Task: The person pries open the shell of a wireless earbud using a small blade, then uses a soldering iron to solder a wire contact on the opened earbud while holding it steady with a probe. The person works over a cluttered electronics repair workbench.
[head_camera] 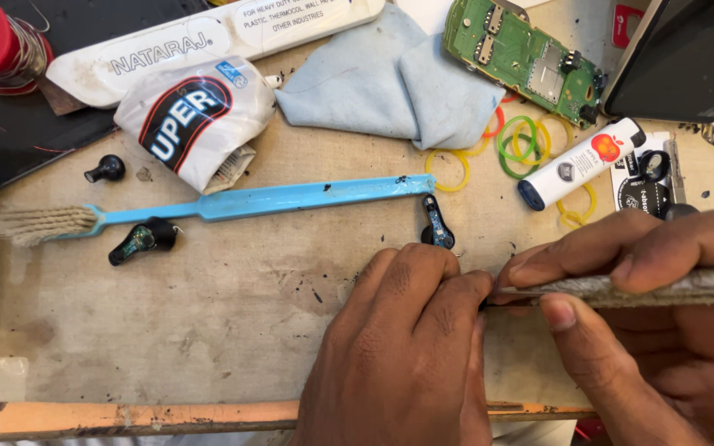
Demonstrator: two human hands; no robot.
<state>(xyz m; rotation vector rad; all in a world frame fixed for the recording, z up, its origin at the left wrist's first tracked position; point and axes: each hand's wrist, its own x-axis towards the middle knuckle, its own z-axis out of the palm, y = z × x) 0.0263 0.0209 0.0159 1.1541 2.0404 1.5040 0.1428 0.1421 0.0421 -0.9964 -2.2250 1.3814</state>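
light: bright, even, diffuse | shadows: soft, faint under hands | glare: none | focus: sharp, edges slightly soft

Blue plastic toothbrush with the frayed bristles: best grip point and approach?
Probably the bare mid-handle of the blue plastic toothbrush, pinched across its narrow width from above. It lies flat and nearly level on the worn wooden bench, bristle head at the left. That stretch sits clear between the crumpled white tube and the small black earbud piece by its right tip.
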